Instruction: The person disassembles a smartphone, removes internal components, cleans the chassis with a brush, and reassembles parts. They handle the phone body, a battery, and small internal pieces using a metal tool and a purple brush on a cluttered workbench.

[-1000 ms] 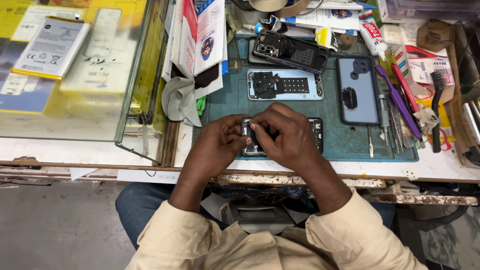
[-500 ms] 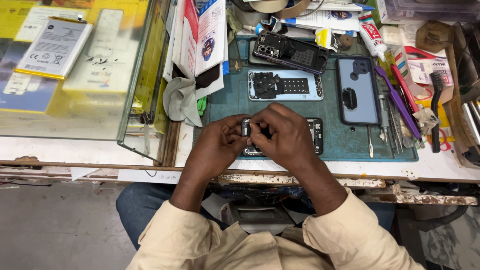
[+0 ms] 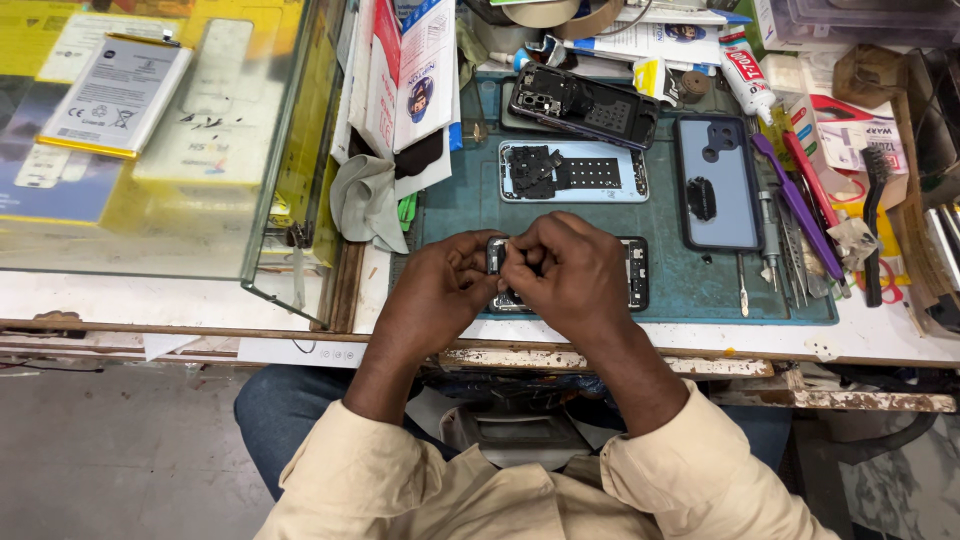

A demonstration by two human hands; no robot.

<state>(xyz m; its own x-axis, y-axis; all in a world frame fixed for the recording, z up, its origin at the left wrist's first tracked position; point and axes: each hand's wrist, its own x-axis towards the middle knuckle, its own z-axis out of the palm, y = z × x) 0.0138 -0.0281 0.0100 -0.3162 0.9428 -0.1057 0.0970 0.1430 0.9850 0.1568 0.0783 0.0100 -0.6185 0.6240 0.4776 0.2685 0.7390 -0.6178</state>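
An opened phone body (image 3: 634, 273) lies flat on the green work mat (image 3: 470, 200), near its front edge. My left hand (image 3: 435, 290) grips the phone's left end, fingers curled over its top corner. My right hand (image 3: 570, 275) covers the middle of the phone, with thumb and fingertips pinched together over its upper left part. What the fingertips pinch is hidden. Only the phone's right end and a strip of its left edge show.
On the mat lie a light blue back cover (image 3: 575, 172) with black parts, a dark phone frame (image 3: 585, 105) and a blue phone case (image 3: 718, 180). Tools (image 3: 800, 210), a glue tube (image 3: 745, 80) and a brush (image 3: 872, 225) sit right. A glass counter (image 3: 160, 140) stands left.
Both hands stay on the phone. The fingertips shift slightly over its upper left part; nothing else has moved.
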